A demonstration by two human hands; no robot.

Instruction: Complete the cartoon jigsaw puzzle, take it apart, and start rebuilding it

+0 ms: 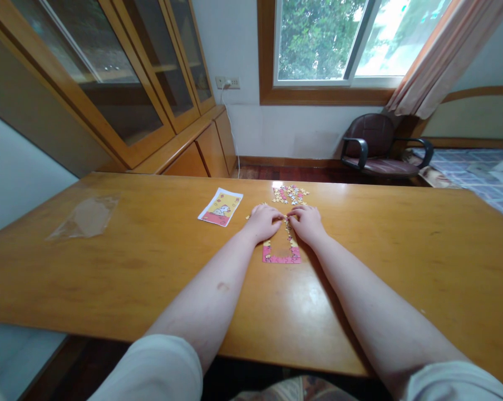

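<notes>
A partly joined jigsaw puzzle [281, 259] lies on the wooden table, its pink bottom row and yellow sides forming a frame around bare wood. My left hand [265, 221] rests over the frame's upper left, fingers bent toward the middle. Opposite it, my right hand [305, 223] is at the upper right edge, thumb and fingers pressed together at the puzzle's border. The fingertips of both hands nearly meet around small puzzle pieces there; which piece each one grips is too small to tell. Just beyond the hands is a pile of loose puzzle pieces [291, 194].
Left of the puzzle lies a picture card [221, 207] with a white cartoon animal on yellow and pink. A clear plastic bag [87, 217] is farther left on the table [172, 273]. Past the table stand a glass-door cabinet [151, 128] and an armchair [372, 142].
</notes>
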